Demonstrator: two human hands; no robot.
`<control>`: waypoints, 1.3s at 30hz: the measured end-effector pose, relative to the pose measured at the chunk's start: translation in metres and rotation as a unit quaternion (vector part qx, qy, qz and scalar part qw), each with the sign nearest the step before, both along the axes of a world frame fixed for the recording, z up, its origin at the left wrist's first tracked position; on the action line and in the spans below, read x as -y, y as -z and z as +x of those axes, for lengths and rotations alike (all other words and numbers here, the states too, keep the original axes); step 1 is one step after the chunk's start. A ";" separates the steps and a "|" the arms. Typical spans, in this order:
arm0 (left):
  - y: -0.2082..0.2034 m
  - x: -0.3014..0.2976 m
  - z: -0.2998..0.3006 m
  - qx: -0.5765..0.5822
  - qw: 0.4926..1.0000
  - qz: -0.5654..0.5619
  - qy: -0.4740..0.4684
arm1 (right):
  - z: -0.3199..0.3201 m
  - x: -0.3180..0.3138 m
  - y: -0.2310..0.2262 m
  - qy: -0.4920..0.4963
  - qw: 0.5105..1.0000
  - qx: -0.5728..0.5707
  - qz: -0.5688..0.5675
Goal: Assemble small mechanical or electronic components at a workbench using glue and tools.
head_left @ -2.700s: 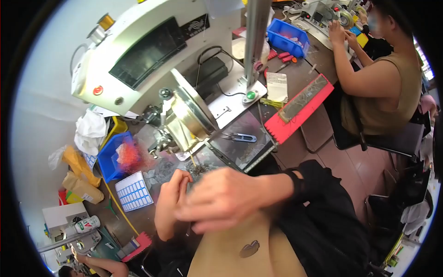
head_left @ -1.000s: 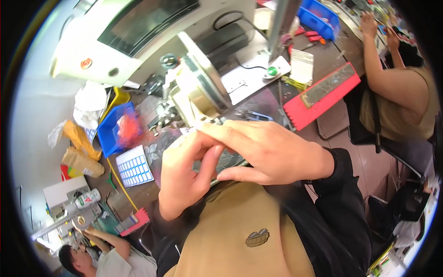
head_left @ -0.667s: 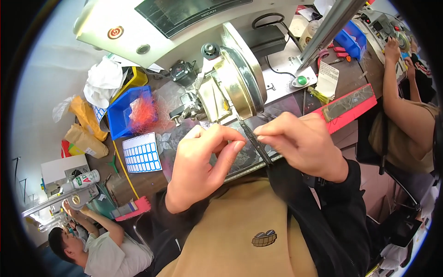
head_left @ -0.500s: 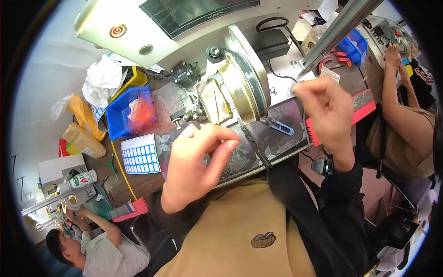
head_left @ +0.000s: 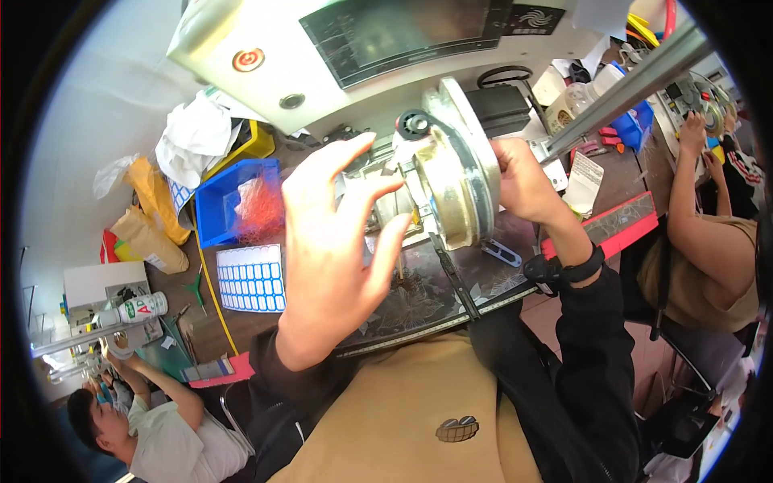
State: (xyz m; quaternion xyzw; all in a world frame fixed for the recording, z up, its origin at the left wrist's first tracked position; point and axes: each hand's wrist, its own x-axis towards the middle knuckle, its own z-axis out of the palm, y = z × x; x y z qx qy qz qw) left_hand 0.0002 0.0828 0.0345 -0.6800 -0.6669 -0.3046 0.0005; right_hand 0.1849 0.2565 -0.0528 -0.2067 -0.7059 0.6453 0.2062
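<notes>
A machine with a pale housing and a dark screen [head_left: 386,36] stands in front of me. On its front is a metal drum [head_left: 441,189] with a dark band round its edge. My left hand [head_left: 326,241] is raised on the drum's left, thumb and fingers spread, and nothing shows in it. Part of the mechanism behind is covered by those fingers. My right hand [head_left: 527,181] is at the right side of the drum's pale disc [head_left: 471,133], fingers curled. The disc hides its fingertips and whatever they hold. A small black roller [head_left: 414,124] sits above the drum.
To the left are a blue bin [head_left: 211,205] with tangled red strands [head_left: 262,208] and a sheet of blue-edged labels [head_left: 251,278]. A small blue tool [head_left: 503,253] lies right of a dark strip [head_left: 459,282]. Other people work at both sides; a metal post [head_left: 620,92] slants at right.
My left hand has opened from a pinch and spread its fingers. My right hand has moved left to the side of the disc. The view has shifted slightly.
</notes>
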 end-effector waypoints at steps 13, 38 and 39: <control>0.010 -0.016 0.010 -0.033 0.999 -0.011 0.030 | -0.005 0.009 -0.008 -0.003 0.998 -0.067 -0.001; 0.009 -0.017 0.010 -0.091 0.996 -0.019 -0.001 | -0.007 0.006 -0.001 -0.022 0.997 -0.071 -0.038; 0.009 -0.017 0.012 -0.049 0.998 -0.025 0.007 | -0.007 0.007 -0.001 -0.024 0.996 -0.075 -0.036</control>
